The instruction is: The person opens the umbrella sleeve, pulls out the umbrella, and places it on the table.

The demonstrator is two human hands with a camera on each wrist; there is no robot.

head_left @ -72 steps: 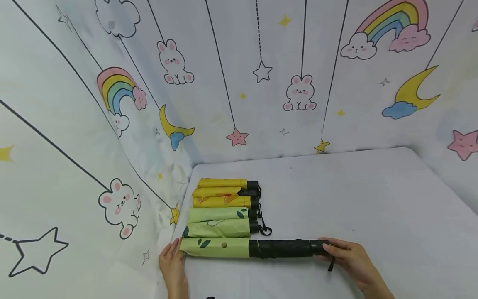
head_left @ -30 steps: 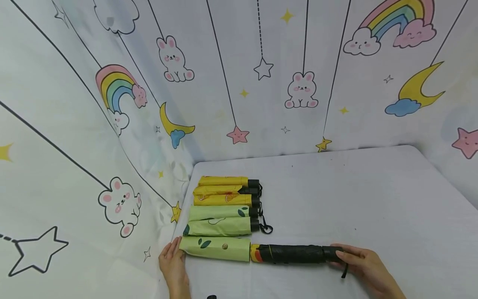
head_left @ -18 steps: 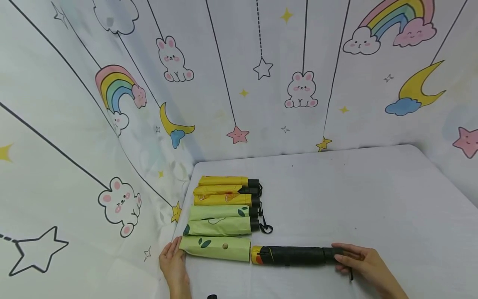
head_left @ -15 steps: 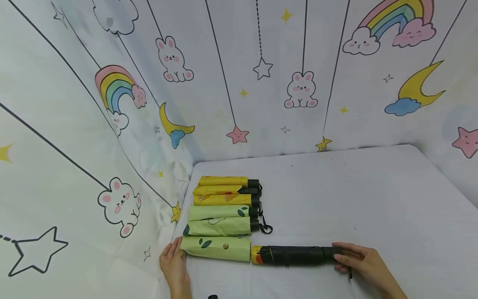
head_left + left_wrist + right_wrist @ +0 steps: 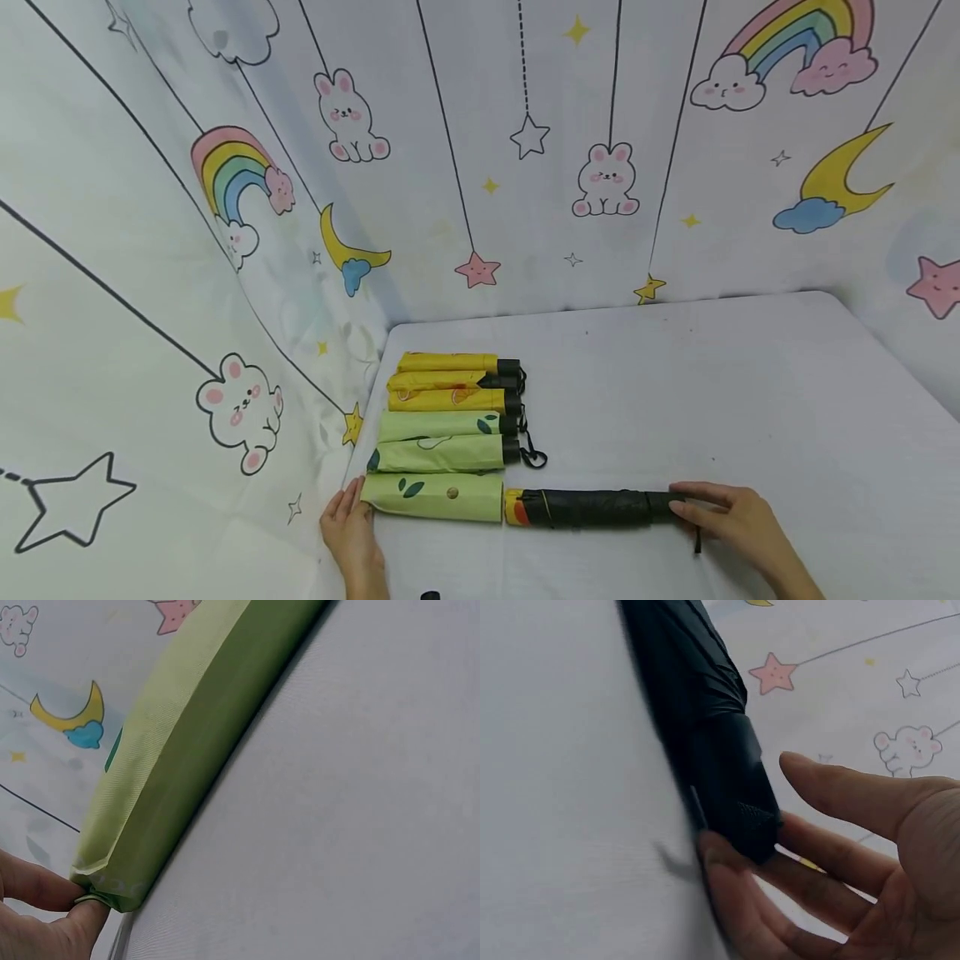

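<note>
My left hand pinches the closed left end of a light green, leaf-printed umbrella sleeve. In the left wrist view, thumb and finger grip a fold of the sleeve's fabric. Just right of the sleeve's mouth lies a black folded umbrella, in line with it, a yellow and orange patch at its left end. My right hand holds this umbrella by its black handle, from which a short strap hangs. In the right wrist view, fingers bend around the handle's end, while one digit stands apart from it.
Behind the sleeve, several folded umbrellas lie in a row: two in green sleeves and further ones in yellow, black handles to the right. A small black object shows at the bottom edge. Printed cloth hangs behind the white table.
The right hand has drawn the black umbrella rightward out of the green sleeve, baring its yellow-orange end and leaving a narrow gap. Lately the handle end rose slightly. The left hand stayed put.
</note>
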